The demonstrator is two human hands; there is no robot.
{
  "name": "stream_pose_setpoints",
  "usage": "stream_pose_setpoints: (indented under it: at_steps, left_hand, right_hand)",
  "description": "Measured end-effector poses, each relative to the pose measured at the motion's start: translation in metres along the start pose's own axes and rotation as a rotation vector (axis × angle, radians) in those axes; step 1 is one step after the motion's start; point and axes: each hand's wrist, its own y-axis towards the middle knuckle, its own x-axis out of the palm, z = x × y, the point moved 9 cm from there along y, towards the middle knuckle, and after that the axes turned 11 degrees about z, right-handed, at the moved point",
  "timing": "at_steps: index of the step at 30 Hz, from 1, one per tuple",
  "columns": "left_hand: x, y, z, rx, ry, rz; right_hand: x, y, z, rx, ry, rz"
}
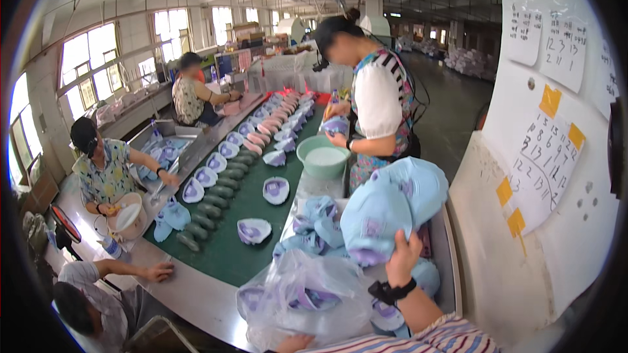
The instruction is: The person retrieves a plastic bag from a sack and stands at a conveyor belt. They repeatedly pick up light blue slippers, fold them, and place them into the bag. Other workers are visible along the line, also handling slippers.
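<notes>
My right hand [403, 258], with a black watch on the wrist, is closed on the edge of a pair of light blue shoe uppers [379, 212] with purple patches. They are raised above the metal bench. At the lower edge, my left hand [296, 343] shows only in part, beside a clear plastic bag [304, 304]. The bag holds several more uppers with purple inside. My left fingers are mostly hidden, and I cannot tell if they grip the bag. Behind the bag lies a heap of blue uppers [320, 222].
A green conveyor belt [252, 189] carries rows of dark shoe lasts [219, 189] and white-lined uppers [275, 190]. One co-worker [379, 91] stands by a green basin [323, 157]; several others sit along the left. A white wall with paper sheets [546, 170] rises at right.
</notes>
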Motion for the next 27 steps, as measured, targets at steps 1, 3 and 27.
stream_pose_setpoints:
  at_steps: [1, 3, 27]
  left_hand:
    - [-0.032, 0.017, 0.023, -0.082, -0.118, -0.009]
    - [-0.052, 0.028, 0.034, -0.143, -0.185, 0.013]
    - [-0.081, 0.052, 0.041, -0.232, -0.351, 0.078]
  right_hand:
    - [-0.001, -0.004, -0.017, -0.179, -0.105, 0.004]
    - [0.008, -0.017, -0.062, -0.628, -0.212, -0.071]
    - [0.096, 0.032, -0.04, -1.084, -0.574, 0.009]
